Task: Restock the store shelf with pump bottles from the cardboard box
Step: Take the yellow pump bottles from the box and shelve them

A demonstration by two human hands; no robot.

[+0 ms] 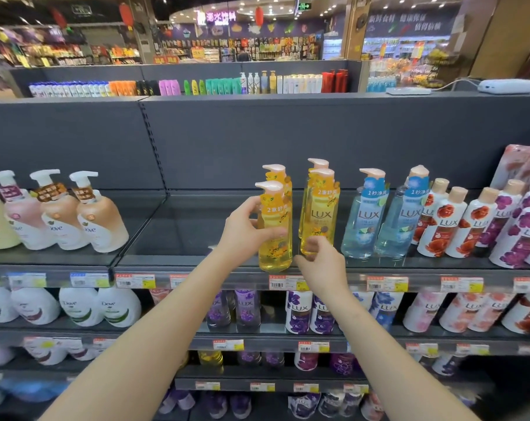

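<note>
Two rows of yellow pump bottles stand on the top shelf (181, 235). My left hand (245, 229) grips the front yellow bottle of the left row (274, 247) around its middle, at the shelf's front edge. A second yellow bottle (277, 174) stands right behind it. My right hand (321, 262) holds the base of the front yellow bottle of the right row (321, 214), with another one (317, 164) behind. The cardboard box is out of view.
Blue pump bottles (361, 220) stand just right of the yellow ones, then red and purple bottles (458, 226). Dove pump bottles (96, 217) fill the far left of the shelf. Bare shelf lies between them and the yellow rows. Price tags (285, 282) line the shelf edge; stocked shelves sit below.
</note>
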